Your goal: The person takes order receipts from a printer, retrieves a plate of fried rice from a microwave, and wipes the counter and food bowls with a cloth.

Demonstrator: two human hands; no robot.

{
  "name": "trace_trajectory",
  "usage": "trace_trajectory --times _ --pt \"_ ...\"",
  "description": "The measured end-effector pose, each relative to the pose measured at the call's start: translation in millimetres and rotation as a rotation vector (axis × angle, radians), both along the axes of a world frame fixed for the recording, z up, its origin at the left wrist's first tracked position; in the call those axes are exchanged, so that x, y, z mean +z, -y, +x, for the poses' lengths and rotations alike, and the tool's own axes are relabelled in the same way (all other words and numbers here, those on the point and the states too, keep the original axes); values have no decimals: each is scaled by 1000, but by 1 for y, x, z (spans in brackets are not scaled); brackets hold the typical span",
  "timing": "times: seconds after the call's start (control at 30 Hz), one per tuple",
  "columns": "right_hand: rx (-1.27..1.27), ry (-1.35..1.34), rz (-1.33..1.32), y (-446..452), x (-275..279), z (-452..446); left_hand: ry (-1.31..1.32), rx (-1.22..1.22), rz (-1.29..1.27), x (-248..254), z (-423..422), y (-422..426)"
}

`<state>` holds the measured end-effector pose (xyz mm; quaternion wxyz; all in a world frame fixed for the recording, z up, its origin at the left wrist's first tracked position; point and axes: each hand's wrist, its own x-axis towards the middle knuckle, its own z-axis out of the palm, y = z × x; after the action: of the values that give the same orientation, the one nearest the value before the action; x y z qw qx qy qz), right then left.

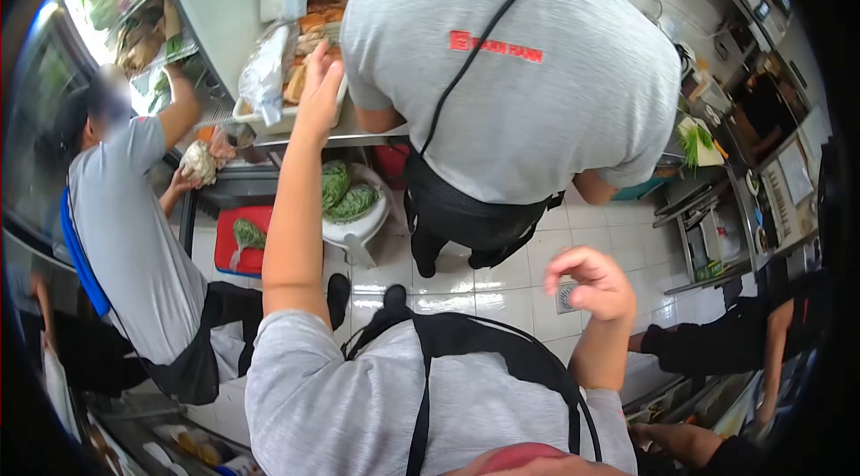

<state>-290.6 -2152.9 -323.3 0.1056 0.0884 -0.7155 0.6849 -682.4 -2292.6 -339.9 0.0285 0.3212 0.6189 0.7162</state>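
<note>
My left hand (321,95) is stretched far forward, fingers extended, in front of a white tray (244,118) of reddish-orange food pieces (296,80). I see nothing in it, and cannot tell whether the fingertips touch the food. A clear plastic bag (266,73) lies over the tray's left part. My right hand (596,283) is raised on the right above the tiled floor, its fingers loosely curled and apart, holding nothing visible.
A co-worker in a grey shirt (520,91) stands close ahead. Another person (134,225) at left reaches into an open fridge, holding a cauliflower (199,162). A red crate (228,248) and a white tub (367,230) with bagged greens (349,194) stand low ahead.
</note>
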Motion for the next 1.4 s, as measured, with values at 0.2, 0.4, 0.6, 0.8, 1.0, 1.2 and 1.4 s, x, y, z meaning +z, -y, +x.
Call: trace_trajectory --times 0.2,0.4,0.6,0.8,1.0,1.2,1.4 --pt "298 213 35 24 -8 -85 -5 -126 26 -3 -6 -21" --pt "333 277 -107 44 -39 -201 -82 -358 -51 6 -52 -6" --pt "193 306 -122 50 -43 -316 -280 -857 -253 32 -140 9" --pt "125 339 -131 34 -47 -391 -580 -1362 -774 130 -255 -39" --pt "7 340 -188 18 -53 -420 -1081 200 -677 152 -353 -243" --pt "-196 363 -154 -7 -61 -422 -1432 517 -845 147 -399 -374" --pt "-404 395 -403 -39 -82 -422 -1728 473 -1029 173 -422 -414"
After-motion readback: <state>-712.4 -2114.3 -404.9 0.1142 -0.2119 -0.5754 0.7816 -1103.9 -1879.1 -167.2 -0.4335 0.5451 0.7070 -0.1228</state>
